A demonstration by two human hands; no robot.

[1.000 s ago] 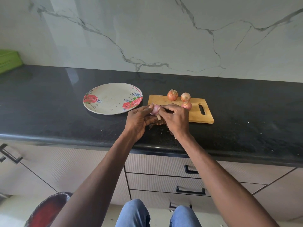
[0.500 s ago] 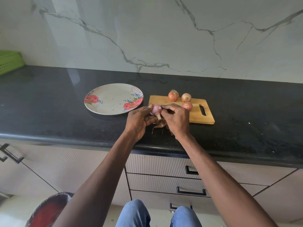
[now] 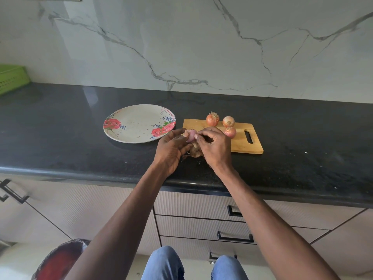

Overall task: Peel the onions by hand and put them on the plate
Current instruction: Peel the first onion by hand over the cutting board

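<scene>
Black counter (image 3: pixel 60 138): left hand (image 3: pixel 171 148) cradles a half-peeled onion (image 3: pixel 190 136) beside the plate (image 3: pixel 139 123); right hand (image 3: pixel 215 146) pinches its skin. Slick flesh may slip; loose skin (image 3: pixel 195 153) could cling and reach the plate.

Green basket (image 3: pixel 12 78) (far left) on black counter (image 3: pixel 60 138); drawers (image 3: pixel 201 219) below.

A small pink, partly peeled onion (image 3: pixel 191 135) is pinched between both hands; three brown-skinned round onions (image 3: pixel 212 119) sit just right.
</scene>
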